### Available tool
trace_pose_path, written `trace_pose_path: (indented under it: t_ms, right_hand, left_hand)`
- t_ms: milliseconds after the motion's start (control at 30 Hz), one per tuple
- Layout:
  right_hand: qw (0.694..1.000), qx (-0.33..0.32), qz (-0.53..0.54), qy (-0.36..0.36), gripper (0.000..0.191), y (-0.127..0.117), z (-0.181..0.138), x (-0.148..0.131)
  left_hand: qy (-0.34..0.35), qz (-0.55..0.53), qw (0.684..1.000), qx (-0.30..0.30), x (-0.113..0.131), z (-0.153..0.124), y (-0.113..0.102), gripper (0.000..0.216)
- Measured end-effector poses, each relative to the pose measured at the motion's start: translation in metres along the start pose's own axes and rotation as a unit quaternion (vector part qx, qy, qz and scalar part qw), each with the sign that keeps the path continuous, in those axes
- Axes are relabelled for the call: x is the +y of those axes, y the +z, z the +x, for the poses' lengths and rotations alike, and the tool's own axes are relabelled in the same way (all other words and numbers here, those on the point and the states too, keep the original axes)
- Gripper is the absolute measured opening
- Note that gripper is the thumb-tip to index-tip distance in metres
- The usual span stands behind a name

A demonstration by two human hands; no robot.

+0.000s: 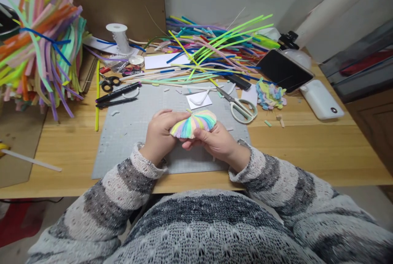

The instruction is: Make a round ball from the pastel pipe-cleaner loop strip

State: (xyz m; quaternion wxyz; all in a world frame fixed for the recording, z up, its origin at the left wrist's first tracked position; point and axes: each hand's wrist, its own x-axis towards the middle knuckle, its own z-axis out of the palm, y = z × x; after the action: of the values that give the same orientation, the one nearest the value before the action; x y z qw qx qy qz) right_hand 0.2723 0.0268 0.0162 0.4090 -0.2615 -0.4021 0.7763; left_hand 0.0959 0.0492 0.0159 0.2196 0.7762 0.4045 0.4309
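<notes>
Between my hands is a fan-shaped, pastel-striped piece of pipe cleaners (193, 125), held above the grey cutting mat (129, 145). My left hand (162, 133) grips its left end, with the thumb along the top edge. My right hand (216, 139) pinches the right side, thumb in front and fingers underneath. Just beyond lies a white card with a curved white pipe cleaner piece (199, 99) on it. A pair of scissors (241, 108) with pale handles rests to the right of the card.
Loose pipe cleaners (211, 51) heap along the back. A large bundle of them (39, 47) stands at left, near a white spool (118, 37), dark scissors (109, 83) and black markers (118, 94). A phone (284, 69), a white power bank (322, 99) and a pastel fuzzy pile (270, 95) lie right.
</notes>
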Motion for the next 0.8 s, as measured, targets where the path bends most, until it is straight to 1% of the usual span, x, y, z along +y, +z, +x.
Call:
trace_pose_path:
  t_ms: [67, 100, 133, 167, 200, 267, 300, 333, 367, 400, 433, 467, 500, 533, 600, 700, 800]
  right_hand:
    - [1.000, -0.026, -0.011, -0.009, 0.048, -0.001, -0.003, -0.004]
    - [0.999, -0.035, -0.028, -0.024, 0.052, -0.002, -0.005, -0.006]
    - [0.997, -0.029, -0.056, -0.053, 0.052, -0.003, -0.007, -0.007]
    - [0.991, 0.000, -0.091, -0.097, 0.050, -0.005, -0.008, -0.009]
    - [0.979, 0.053, -0.128, -0.151, 0.045, -0.007, -0.008, -0.009]
    - [0.931, 0.194, -0.176, -0.255, 0.030, -0.011, -0.007, -0.010]
    - [0.907, 0.253, -0.183, -0.282, 0.024, -0.013, -0.004, -0.010]
    - [0.894, 0.291, -0.183, -0.286, 0.025, -0.014, -0.001, -0.009]
    - [0.899, 0.297, -0.181, -0.265, 0.031, -0.015, 0.002, -0.008]
    - [0.918, 0.277, -0.178, -0.223, 0.037, -0.016, 0.005, -0.006]
    - [0.939, 0.242, -0.173, -0.171, 0.042, -0.016, 0.008, -0.005]
    - [0.957, 0.205, -0.167, -0.121, 0.043, -0.016, 0.010, -0.002]
    - [0.968, 0.177, -0.160, -0.082, 0.043, -0.015, 0.011, 0.000]
    - [0.972, 0.164, -0.158, -0.060, 0.041, -0.015, 0.012, 0.003]
    - [0.968, 0.176, -0.172, -0.054, 0.038, -0.015, 0.012, 0.008]
    - [0.951, 0.206, -0.225, -0.058, 0.033, -0.016, 0.011, 0.013]
    - [0.929, 0.225, -0.285, -0.069, 0.028, -0.016, 0.010, 0.014]
  left_hand:
    - [-0.075, -0.063, 0.995, 0.014, 0.002, 0.000, 0.002, 0.022]
    - [-0.120, -0.097, 0.988, 0.030, 0.003, 0.001, 0.003, 0.019]
    - [-0.165, -0.133, 0.976, 0.048, 0.003, 0.002, 0.004, 0.018]
    - [-0.205, -0.170, 0.962, 0.064, 0.002, 0.003, 0.004, 0.019]
    - [-0.239, -0.210, 0.945, 0.077, 0.001, 0.004, 0.004, 0.023]
    - [-0.290, -0.294, 0.907, 0.078, -0.001, 0.006, 0.004, 0.033]
    - [-0.307, -0.331, 0.890, 0.070, -0.001, 0.007, 0.004, 0.037]
    - [-0.316, -0.360, 0.875, 0.062, -0.001, 0.008, 0.005, 0.040]
    - [-0.320, -0.380, 0.866, 0.053, 0.000, 0.008, 0.005, 0.041]
    - [-0.320, -0.391, 0.862, 0.047, 0.001, 0.008, 0.006, 0.042]
    - [-0.320, -0.392, 0.861, 0.042, 0.002, 0.008, 0.007, 0.042]
    - [-0.321, -0.387, 0.864, 0.038, 0.002, 0.008, 0.008, 0.041]
    - [-0.324, -0.374, 0.868, 0.035, 0.003, 0.008, 0.009, 0.041]
    - [-0.327, -0.357, 0.874, 0.030, 0.003, 0.007, 0.010, 0.040]
    - [-0.328, -0.313, 0.891, 0.021, 0.001, 0.005, 0.012, 0.037]
    - [-0.323, -0.238, 0.916, 0.010, -0.003, 0.001, 0.015, 0.032]
    - [-0.322, -0.203, 0.925, 0.009, -0.004, 0.000, 0.018, 0.027]
